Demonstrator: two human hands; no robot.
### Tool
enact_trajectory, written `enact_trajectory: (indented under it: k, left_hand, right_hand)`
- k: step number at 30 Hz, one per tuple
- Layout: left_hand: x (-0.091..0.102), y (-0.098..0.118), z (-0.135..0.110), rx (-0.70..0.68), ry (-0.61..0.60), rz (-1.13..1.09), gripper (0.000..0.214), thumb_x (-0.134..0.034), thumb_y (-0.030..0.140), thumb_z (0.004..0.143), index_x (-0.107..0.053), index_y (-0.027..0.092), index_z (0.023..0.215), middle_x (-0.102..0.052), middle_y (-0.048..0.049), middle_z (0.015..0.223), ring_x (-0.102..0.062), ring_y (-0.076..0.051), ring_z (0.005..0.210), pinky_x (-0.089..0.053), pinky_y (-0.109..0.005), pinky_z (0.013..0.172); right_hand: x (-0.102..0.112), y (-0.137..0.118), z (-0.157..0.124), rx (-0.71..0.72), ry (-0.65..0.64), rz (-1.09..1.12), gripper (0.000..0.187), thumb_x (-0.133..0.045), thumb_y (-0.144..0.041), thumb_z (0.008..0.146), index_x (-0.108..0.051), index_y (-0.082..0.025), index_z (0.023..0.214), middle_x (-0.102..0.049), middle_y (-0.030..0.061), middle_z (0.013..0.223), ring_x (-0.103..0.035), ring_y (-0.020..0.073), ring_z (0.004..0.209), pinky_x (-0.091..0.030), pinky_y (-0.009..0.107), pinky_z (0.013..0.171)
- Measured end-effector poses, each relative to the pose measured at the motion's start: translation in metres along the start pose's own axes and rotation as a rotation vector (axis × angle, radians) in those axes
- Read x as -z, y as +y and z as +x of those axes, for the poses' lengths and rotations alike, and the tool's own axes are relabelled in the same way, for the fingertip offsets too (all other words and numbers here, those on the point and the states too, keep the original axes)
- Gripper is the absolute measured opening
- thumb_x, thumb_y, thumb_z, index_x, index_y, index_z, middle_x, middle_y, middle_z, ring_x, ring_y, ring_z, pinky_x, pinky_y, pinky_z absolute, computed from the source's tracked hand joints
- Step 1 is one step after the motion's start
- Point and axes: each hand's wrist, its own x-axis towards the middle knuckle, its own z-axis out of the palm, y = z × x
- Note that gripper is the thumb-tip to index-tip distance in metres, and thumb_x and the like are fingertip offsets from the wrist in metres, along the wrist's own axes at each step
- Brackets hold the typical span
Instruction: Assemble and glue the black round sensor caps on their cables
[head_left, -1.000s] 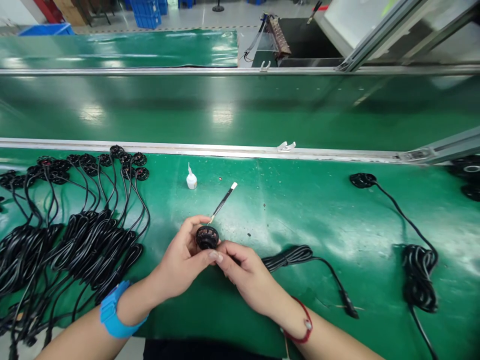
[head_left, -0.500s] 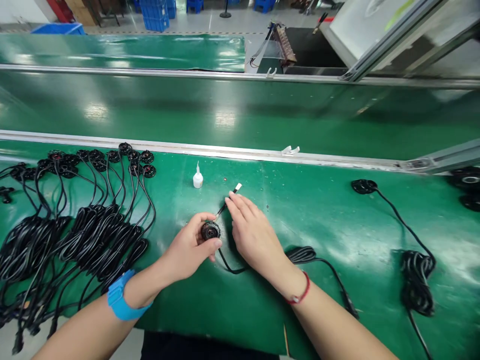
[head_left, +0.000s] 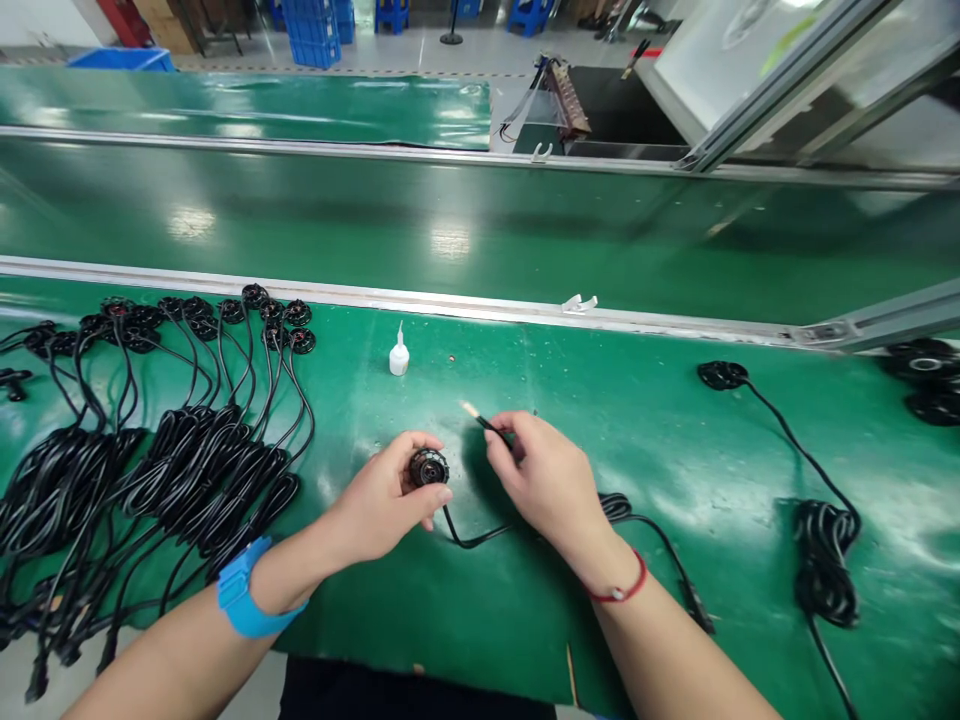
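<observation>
Pinched in my left hand (head_left: 397, 493) is a round black cable head (head_left: 429, 467), its open ribbed face turned up. A black cable (head_left: 469, 543) runs from it to the right, passing beneath my right hand (head_left: 544, 475). The fingers of that hand close on a slim black-handled brush (head_left: 487, 423), whose pale tip points up and left, apart from the cable head. Behind the hands, a small white dropper bottle (head_left: 399, 357) with a thin nozzle stands upright on the green bench. A coiled part of the cable (head_left: 616, 507) shows beyond my right wrist.
Several bundled black cables (head_left: 217, 455) with round heads (head_left: 298, 313) cover the bench's left side. Another coiled cable (head_left: 826, 565) and its round head (head_left: 722, 375) lie at the right. A metal rail (head_left: 450, 303) with a white hook (head_left: 579, 303) borders the bench behind.
My right hand has moved right and drawn the brush away from the cable head. The brush has swung round, so its pale tip now points up-left. My left hand stays nearly still.
</observation>
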Motion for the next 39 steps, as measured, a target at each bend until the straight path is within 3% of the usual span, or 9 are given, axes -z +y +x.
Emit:
enact_trajectory:
  k: [5,7,11,16,19,23,28,32,39]
  left_hand:
    - [0.001,0.002,0.003,0.008,0.004,-0.025,0.037,-0.063,0.024,0.080,-0.048,0.019,0.113,-0.053,0.0047,0.078,-0.059,-0.009,0.055,-0.048,-0.027,0.059]
    - [0.002,0.001,0.004,0.003,0.004,-0.030,0.037,-0.063,0.024,0.080,-0.048,0.019,0.113,-0.053,0.0046,0.079,-0.059,-0.009,0.055,-0.048,-0.027,0.059]
    - [0.004,-0.002,0.006,0.004,0.010,-0.029,0.037,-0.063,0.025,0.081,-0.048,0.020,0.114,-0.053,0.0050,0.078,-0.059,-0.010,0.055,-0.048,-0.027,0.058]
    - [0.004,-0.001,0.005,0.021,-0.007,-0.027,0.035,-0.063,0.025,0.081,-0.048,0.021,0.113,-0.052,0.0053,0.078,-0.058,-0.009,0.056,-0.049,-0.027,0.059]
    - [0.003,0.000,0.005,0.031,-0.017,-0.033,0.035,-0.063,0.025,0.081,-0.048,0.020,0.113,-0.052,0.0052,0.078,-0.058,-0.010,0.056,-0.049,-0.028,0.060]
    - [0.003,0.001,0.005,0.034,-0.020,-0.043,0.036,-0.063,0.025,0.081,-0.047,0.019,0.113,-0.052,0.0050,0.077,-0.058,-0.010,0.056,-0.049,-0.028,0.060]
    - [0.003,0.001,0.005,0.029,-0.028,-0.041,0.036,-0.063,0.027,0.081,-0.047,0.021,0.112,-0.051,0.0054,0.077,-0.057,-0.010,0.056,-0.049,-0.028,0.060]
    - [0.002,0.000,0.004,0.032,-0.011,-0.012,0.035,-0.063,0.028,0.081,-0.047,0.021,0.111,-0.053,0.0045,0.077,-0.057,-0.011,0.057,-0.048,-0.027,0.058]
    - [0.000,0.006,-0.003,-0.010,-0.013,0.339,0.030,-0.056,0.022,0.082,-0.050,0.022,0.111,-0.055,0.0040,0.070,-0.052,-0.014,0.061,-0.039,-0.024,0.054]
  right_hand:
    - [0.014,-0.005,-0.004,-0.173,0.102,0.726,0.019,-0.049,-0.026,0.095,-0.049,-0.021,0.114,-0.060,-0.0013,0.074,-0.058,0.0132,0.061,-0.048,0.023,0.056]
    - [0.017,-0.006,-0.005,-0.233,0.071,0.960,0.021,-0.052,-0.029,0.094,-0.051,-0.022,0.114,-0.059,-0.0019,0.072,-0.058,0.0131,0.062,-0.048,0.023,0.055]
    - [0.015,-0.009,-0.006,-0.316,-0.109,1.174,0.015,-0.056,-0.034,0.093,-0.060,-0.020,0.096,-0.062,0.0005,0.072,-0.054,0.0107,0.054,-0.044,0.021,0.048]
    - [0.013,-0.016,-0.005,-0.355,0.017,1.406,0.034,-0.066,-0.030,0.088,-0.047,-0.027,0.116,-0.065,-0.0028,0.077,-0.054,0.0091,0.055,-0.046,0.016,0.046]
    - [0.016,-0.021,-0.007,-0.340,0.145,1.393,0.035,-0.065,-0.027,0.089,-0.048,-0.027,0.120,-0.066,-0.0022,0.080,-0.059,0.0098,0.058,-0.052,0.018,0.050]
    - [0.020,-0.026,-0.015,-0.182,0.216,1.242,0.011,-0.059,-0.017,0.092,-0.058,-0.024,0.101,-0.066,0.0032,0.094,-0.067,0.0135,0.073,-0.060,0.027,0.067]
    - [0.018,-0.028,-0.020,0.003,0.176,1.070,0.019,-0.054,-0.009,0.092,-0.058,-0.023,0.104,-0.066,0.0063,0.096,-0.068,0.0186,0.086,-0.061,0.033,0.071]
    - [0.022,-0.029,-0.019,0.142,0.141,0.863,0.025,-0.054,-0.004,0.088,-0.058,-0.023,0.103,-0.070,0.0067,0.094,-0.069,0.0200,0.084,-0.059,0.034,0.071]
    - [0.037,-0.035,-0.017,0.418,-0.031,0.554,0.028,-0.046,-0.003,0.088,-0.056,-0.020,0.109,-0.072,0.0088,0.100,-0.069,0.0189,0.091,-0.058,0.030,0.077]
